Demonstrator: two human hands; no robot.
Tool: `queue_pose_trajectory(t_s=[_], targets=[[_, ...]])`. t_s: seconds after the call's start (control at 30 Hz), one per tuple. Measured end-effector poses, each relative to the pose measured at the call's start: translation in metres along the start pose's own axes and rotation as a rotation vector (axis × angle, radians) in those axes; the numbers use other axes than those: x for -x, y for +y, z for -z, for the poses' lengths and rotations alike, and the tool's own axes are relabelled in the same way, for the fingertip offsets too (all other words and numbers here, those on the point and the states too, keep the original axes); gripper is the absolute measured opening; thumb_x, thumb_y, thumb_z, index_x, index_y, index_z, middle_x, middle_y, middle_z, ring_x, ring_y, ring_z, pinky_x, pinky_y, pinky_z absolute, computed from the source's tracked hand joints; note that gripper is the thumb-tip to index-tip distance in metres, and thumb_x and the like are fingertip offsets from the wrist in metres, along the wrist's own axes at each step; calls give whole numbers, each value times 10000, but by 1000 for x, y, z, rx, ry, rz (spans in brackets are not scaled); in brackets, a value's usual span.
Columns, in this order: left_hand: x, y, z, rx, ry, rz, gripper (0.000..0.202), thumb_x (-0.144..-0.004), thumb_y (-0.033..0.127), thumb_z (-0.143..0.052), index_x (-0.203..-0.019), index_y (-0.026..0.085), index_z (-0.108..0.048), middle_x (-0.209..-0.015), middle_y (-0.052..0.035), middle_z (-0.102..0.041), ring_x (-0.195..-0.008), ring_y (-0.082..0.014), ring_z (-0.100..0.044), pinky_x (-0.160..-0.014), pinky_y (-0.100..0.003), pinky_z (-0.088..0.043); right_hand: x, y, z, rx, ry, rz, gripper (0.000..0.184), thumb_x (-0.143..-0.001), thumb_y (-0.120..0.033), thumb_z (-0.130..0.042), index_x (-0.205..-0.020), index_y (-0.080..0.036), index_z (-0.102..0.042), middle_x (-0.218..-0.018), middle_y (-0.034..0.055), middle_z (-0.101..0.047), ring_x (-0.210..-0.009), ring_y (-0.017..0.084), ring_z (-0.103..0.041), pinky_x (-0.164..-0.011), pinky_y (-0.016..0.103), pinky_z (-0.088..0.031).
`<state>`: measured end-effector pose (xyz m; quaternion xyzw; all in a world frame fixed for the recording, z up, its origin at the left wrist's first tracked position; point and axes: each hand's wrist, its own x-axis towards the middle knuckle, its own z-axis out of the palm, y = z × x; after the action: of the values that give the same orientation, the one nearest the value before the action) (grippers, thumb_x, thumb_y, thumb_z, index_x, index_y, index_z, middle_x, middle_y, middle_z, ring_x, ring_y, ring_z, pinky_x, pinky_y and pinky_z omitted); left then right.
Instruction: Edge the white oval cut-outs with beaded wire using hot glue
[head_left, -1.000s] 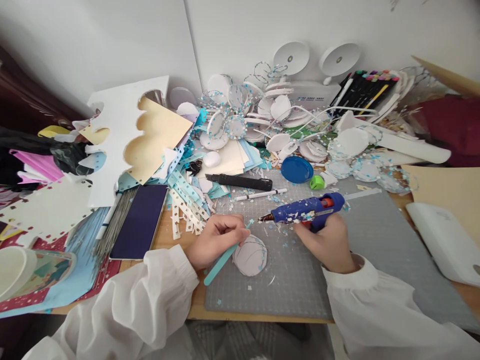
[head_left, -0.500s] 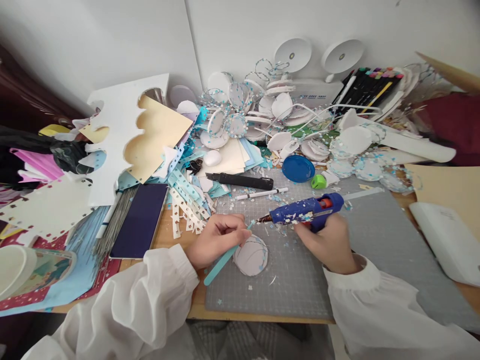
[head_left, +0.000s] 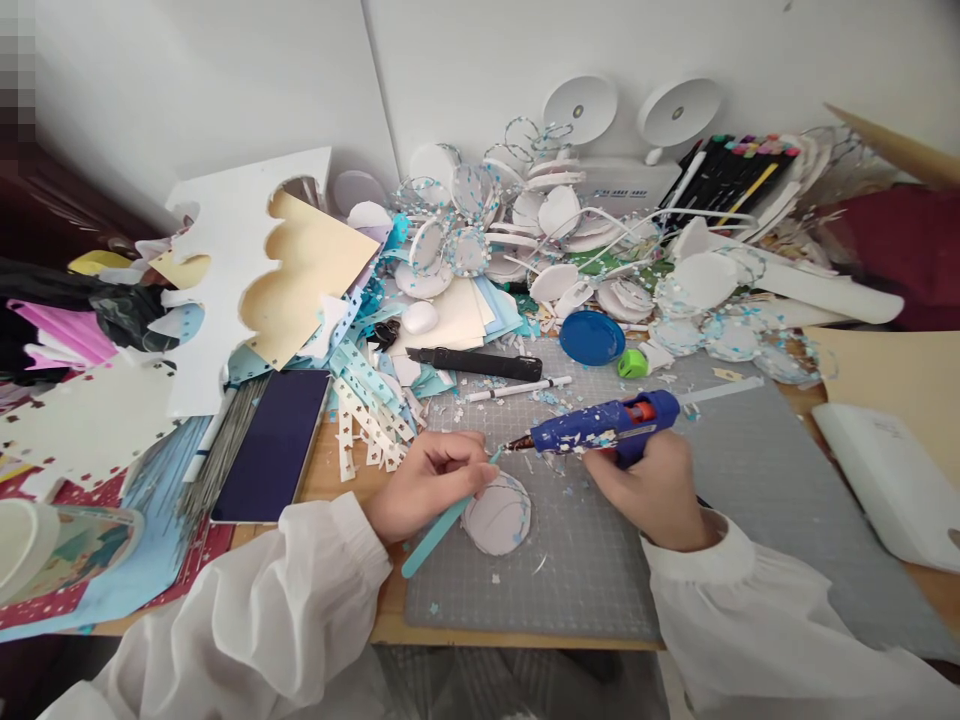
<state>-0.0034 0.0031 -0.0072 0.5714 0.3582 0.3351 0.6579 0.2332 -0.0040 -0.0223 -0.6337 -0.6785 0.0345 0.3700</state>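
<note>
My left hand (head_left: 442,484) pinches a pair of teal tweezers (head_left: 436,537), their tips pointing up and to the right. Whatever the tips hold is too small to make out. A blue glue gun (head_left: 607,424), speckled with white and pale blue bits, is gripped in my right hand (head_left: 651,487). Its dark nozzle points left and meets or nearly meets the tweezer tips. Just below them, a round white disc (head_left: 496,515) with thin lines and small blue bits at its edge lies on the grey cutting mat (head_left: 581,590).
Beyond the hands lie a black utility knife (head_left: 476,362), a white pen (head_left: 519,389), a blue round lid (head_left: 592,338) and a green sharpener-like item (head_left: 632,363). White discs (head_left: 559,212) pile up behind. A dark phone (head_left: 274,447) and paper strips (head_left: 367,415) sit left.
The whole view has shifted slightly. My hands, the tweezers and the glue gun keep nearly the same positions, with the nozzle still by the tweezer tips.
</note>
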Motion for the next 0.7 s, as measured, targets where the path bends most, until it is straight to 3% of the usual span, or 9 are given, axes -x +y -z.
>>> queue_pose_trajectory(t_s=[0.17, 0.4, 0.6, 0.7], targets=[[0, -1, 1, -3, -3, 2, 368, -830, 299, -590, -503, 154, -505, -585, 22, -403, -574, -102, -381, -562, -264, -268, 1, 1, 0, 38, 13, 38, 295, -647, -310, -529, -444, -253, -323, -359, -42, -349, -349, 123, -356, -417, 273, -306], [0, -3, 3, -1, 8, 21, 358, -825, 334, -594, -518, 156, -546, -596, 14, -431, -602, -115, -411, -586, -262, -304, -4, 8, 9, 105, 142, -98, 321, -659, -392, -585, -460, -259, -372, -379, -7, -425, -406, 182, -476, -493, 317, -372], [1, -4, 2, 51, 22, 22, 335, -826, 296, -584, -525, 152, -562, -603, 13, -443, -616, -117, -423, -607, -262, -313, -5, 53, 39, 318, 327, -360, 284, -610, -462, -681, -683, -236, -525, -494, 51, -524, -507, 258, -557, -523, 360, -369], [1, -5, 2, 72, 23, 9, 322, -826, 285, -598, -536, 146, -584, -602, 17, -445, -607, -112, -422, -603, -264, -301, -1, 76, 55, 370, 260, -474, 335, -521, -461, -731, -646, -273, -483, -504, 59, -510, -528, 294, -568, -508, 384, -342]])
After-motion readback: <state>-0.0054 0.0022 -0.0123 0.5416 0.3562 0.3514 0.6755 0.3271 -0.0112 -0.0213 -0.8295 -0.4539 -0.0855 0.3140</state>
